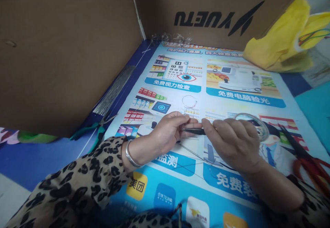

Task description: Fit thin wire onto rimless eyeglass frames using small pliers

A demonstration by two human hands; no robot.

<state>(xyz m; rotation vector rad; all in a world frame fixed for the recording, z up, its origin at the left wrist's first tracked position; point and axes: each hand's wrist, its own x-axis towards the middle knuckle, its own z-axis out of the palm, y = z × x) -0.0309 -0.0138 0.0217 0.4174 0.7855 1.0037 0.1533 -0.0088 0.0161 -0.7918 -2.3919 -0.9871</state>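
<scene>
My left hand (170, 131) is closed in a pinch on a thin wire, of which a round loop (189, 95) stands up beyond the fingertips. My right hand (233, 143) is wrapped around a dark tool with a narrow tapered tip (194, 131); its handle is hidden in the palm, so its exact kind does not show. The tool's tip points left and lies against the left fingers. Below the hands, several loose thin wires (193, 151) lie across the printed poster (165, 167).
Cardboard panels (64, 49) stand at left and back. A bundle of straight wires (113, 92) and a teal-handled cutting tool (96, 135) lie left. Red-handled scissors (310, 167) and a clear roll (265, 133) lie right. Twisted wire pieces (177, 37) and a yellow bag (278, 45) sit farther back.
</scene>
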